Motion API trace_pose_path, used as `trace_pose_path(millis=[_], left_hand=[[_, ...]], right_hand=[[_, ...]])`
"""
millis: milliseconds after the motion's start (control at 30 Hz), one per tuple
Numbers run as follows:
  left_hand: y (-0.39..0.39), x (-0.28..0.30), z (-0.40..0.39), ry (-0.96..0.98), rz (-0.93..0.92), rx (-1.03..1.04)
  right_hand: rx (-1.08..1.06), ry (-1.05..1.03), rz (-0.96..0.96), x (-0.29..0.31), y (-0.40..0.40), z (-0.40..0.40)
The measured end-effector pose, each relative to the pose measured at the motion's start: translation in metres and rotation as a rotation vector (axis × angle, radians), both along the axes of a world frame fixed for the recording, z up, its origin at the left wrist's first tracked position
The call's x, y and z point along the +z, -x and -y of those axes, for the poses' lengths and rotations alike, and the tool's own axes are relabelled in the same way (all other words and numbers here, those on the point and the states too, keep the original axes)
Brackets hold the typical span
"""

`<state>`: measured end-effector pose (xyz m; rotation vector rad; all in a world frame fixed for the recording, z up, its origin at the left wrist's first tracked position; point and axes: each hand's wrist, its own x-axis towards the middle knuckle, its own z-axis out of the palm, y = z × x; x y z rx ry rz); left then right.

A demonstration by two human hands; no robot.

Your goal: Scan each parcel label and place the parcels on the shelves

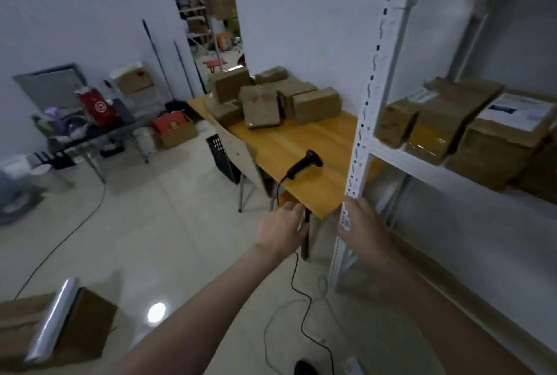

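**Both hands free near the table corner; scanner on the table, parcels on table and shelf**

1. Hands. The left hand [281, 228] is extended toward the near corner of the wooden table [304, 145]. Its fingers are relaxed and loosely bent, and they hold nothing. The right hand [363, 225] is extended beside it, in front of the white perforated upright [366, 121] of the shelving unit. Its fingers are straight to slightly bent and hold nothing. Whether the right hand touches the upright cannot be determined from this view.

2. Scanner. The black handheld barcode scanner [304, 163] lies on its side on the table top, near the table's near end and just left of the upright. Its black cable [297, 281] drops over the table edge, passes behind the left hand and runs across the tiled floor [168, 224].

3. Parcels on the table. A pile of brown taped parcels [271, 97] occupies the far end of the table, well apart from the scanner. Several are stacked or lean on one another.

4. Parcels on the shelf. Three brown parcels stand side by side on the white shelf [422, 163] to the right of the upright. The rightmost shelf parcel [497, 145] carries a white printed label [518, 110] on its upper face. The text on the label is too blurred to read.

5. Surroundings. A cardboard box [87, 323] with a roll of clear film [52, 319] lying across it sits at the lower left. A black perforated crate [221, 156] stands on the floor at the left side of the table.
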<state>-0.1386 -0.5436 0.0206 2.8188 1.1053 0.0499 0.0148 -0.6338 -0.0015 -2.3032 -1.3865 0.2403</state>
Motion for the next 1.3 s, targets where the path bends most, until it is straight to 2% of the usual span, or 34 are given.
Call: trace_pose_path(millis=[167,433,833,1100,1300], left_hand=[[0.006,-0.003,-0.081,-0.005,-0.052,0.061],[-0.047,-0.003,-0.231,-0.008,-0.032,0.052],[-0.109,-0.027,-0.430,-0.033,0.059,0.035],[-0.153,-0.057,-0.626,0.030,0.156,-0.036],[-0.173,-0.087,-0.768,0.036,0.164,-0.038]], right_hand=[[0.039,0.049,0.006,-0.001,-0.003,-0.095],[0.022,0.068,-0.038,-0.006,-0.052,-0.246],[-0.030,0.123,-0.099,-0.010,-0.099,-0.411],[-0.148,0.122,-0.156,-0.037,-0.118,-0.588],[-0.229,0.171,-0.271,-0.060,-0.130,-0.705]])
